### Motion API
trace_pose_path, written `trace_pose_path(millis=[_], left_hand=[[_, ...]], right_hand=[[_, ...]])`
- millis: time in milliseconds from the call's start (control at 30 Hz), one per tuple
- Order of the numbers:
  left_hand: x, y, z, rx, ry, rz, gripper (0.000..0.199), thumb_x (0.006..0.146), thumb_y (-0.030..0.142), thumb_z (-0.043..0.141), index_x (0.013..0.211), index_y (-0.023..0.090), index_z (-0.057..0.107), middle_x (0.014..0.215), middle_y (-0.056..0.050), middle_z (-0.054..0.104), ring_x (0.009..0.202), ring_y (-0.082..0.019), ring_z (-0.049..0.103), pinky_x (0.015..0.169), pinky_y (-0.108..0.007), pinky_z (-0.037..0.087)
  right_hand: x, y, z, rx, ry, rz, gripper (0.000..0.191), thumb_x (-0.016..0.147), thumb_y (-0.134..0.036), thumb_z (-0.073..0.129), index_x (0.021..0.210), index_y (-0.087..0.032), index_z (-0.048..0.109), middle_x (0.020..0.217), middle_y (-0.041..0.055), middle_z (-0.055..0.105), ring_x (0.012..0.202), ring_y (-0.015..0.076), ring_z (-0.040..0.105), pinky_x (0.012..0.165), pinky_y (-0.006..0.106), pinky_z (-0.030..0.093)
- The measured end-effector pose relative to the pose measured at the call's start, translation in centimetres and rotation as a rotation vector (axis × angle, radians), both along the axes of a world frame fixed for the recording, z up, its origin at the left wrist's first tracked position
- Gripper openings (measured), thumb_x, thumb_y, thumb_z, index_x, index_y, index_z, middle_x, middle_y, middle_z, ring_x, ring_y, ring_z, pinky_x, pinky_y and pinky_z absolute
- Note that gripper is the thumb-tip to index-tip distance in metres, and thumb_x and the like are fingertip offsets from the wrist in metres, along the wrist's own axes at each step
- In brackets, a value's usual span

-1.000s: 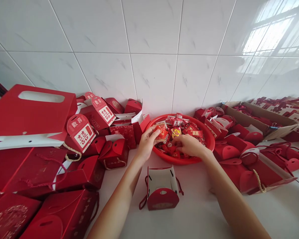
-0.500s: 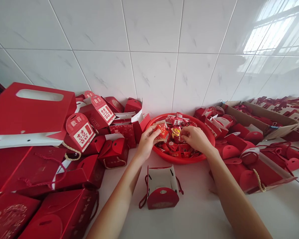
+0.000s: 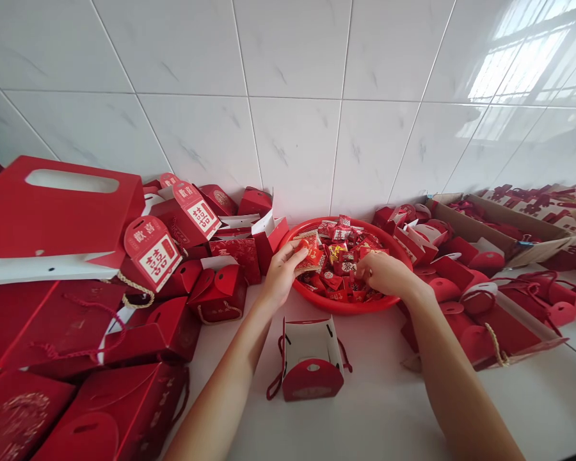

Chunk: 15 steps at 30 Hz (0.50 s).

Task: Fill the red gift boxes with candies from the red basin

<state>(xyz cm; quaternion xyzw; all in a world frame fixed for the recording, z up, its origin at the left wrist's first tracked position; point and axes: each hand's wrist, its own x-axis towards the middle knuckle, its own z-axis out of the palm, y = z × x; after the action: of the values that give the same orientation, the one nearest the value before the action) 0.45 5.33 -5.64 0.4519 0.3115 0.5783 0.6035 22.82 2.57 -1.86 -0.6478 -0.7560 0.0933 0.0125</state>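
A round red plastic basket (image 3: 342,310) holds many wrapped sweets (image 3: 333,280), mostly in red wrappers. Over its left side, my left hand (image 3: 281,274) is closed on a few candy packets (image 3: 312,254), pinched under the thumb. My right hand (image 3: 386,274) reaches in from the right with fingertips bent down among the sweets; what they grip, if anything, is hidden. A yellow-wrapped sweet (image 3: 337,251) lies near the basket's middle. In front of the basket a small red gift box (image 3: 313,382) stands with its top open, its white inside showing and a dark red cord at each side.
Red gift boxes (image 3: 224,291) are piled on the left, with a larger red carton (image 3: 62,224) on top. More red boxes (image 3: 470,320) and an open cardboard box (image 3: 547,238) crowd the right. A tiled wall (image 3: 295,147) rises behind the white counter (image 3: 365,384).
My right hand has moved slightly right and down, its fingers now lower among the sweets. My left hand keeps its hold on the packets. The open gift box stays put.
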Motion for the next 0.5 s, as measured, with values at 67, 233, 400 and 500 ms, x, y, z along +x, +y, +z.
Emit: trace_pose_path(millis=[67,233,400,500], left_hand=[[0.0,-0.1,0.1,0.007,0.000,-0.011,0.029,0.069,0.035,0.084,0.090,0.018,0.073,0.092,-0.002,0.067,0.081,-0.014,0.064,0.072,-0.029,0.060],[0.0,-0.1,0.2,0.010,0.006,-0.020,0.032,0.066,0.035,0.085,0.090,0.017,0.073,0.095,-0.002,0.066,0.084,-0.015,0.063,0.073,-0.029,0.061],[0.0,-0.1,0.0,0.015,0.007,-0.012,0.034,0.067,0.032,0.086,0.095,0.019,0.071,0.099,-0.002,0.065,0.089,-0.017,0.065,0.076,-0.033,0.063],[-0.1,0.0,-0.1,0.004,-0.005,-0.005,0.036,0.069,0.029,0.084,0.100,0.021,0.069,0.096,-0.001,0.065,0.087,-0.016,0.066,0.078,-0.035,0.063]], right_hand=[[0.0,0.0,-0.1,-0.021,-0.037,-0.027,0.038,0.070,0.002,0.057,0.093,-0.021,0.077,0.100,0.0088,0.077,0.093,0.0275,0.070,0.062,0.028,0.040],[-0.6,-0.6,0.3,-0.089,-0.097,0.023,0.042,0.072,0.000,0.058,0.101,-0.024,0.077,0.103,0.0070,0.077,0.098,0.0258,0.070,0.069,0.028,0.042],[-1.6,-0.8,0.7,-0.113,-0.164,0.011,0.031,0.078,-0.009,0.063,0.104,-0.020,0.076,0.105,0.0121,0.076,0.101,0.0300,0.070,0.072,0.030,0.044],[-2.0,-0.8,0.6,-0.112,-0.190,0.013,0.023,0.078,-0.016,0.069,0.099,-0.018,0.076,0.100,0.0140,0.075,0.100,0.0318,0.070,0.073,0.032,0.044]])
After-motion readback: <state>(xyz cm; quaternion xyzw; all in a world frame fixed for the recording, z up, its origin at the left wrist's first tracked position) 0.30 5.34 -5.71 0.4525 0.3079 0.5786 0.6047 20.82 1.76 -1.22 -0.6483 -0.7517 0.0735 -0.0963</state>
